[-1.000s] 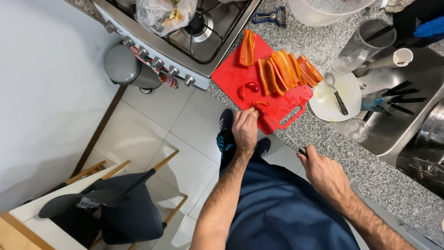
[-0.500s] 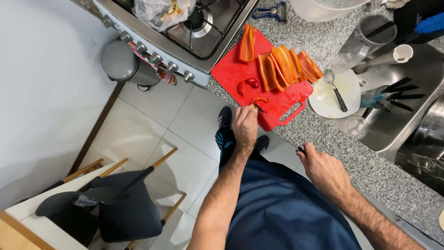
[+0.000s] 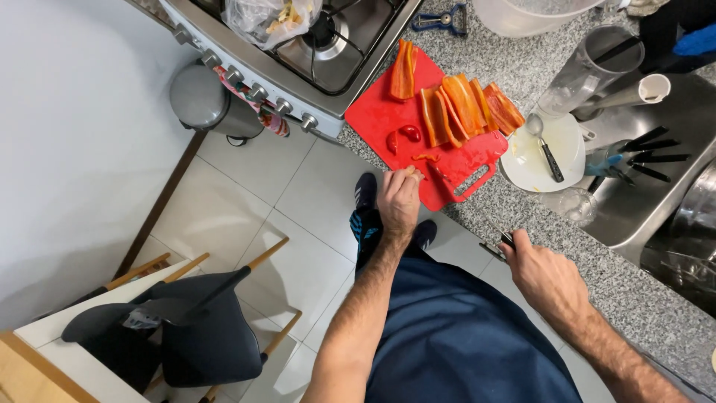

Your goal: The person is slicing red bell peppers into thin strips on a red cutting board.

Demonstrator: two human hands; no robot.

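My left hand point(image 3: 398, 200) pinches a small pepper bit point(image 3: 415, 174) at the red board point(image 3: 373, 116) edge, while my right hand point(image 3: 543, 275) grips a knife point(image 3: 501, 242) at the counter point(image 3: 634, 291) edge.

The left hand point(image 3: 399, 200) stays at the red cutting board's point(image 3: 380, 112) near edge; only the view shifts slightly.

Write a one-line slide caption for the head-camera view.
Left hand at the edge of a red plastic cutting board with sliced red pepper strips; right hand grips a dark-handled knife on the granite counter.
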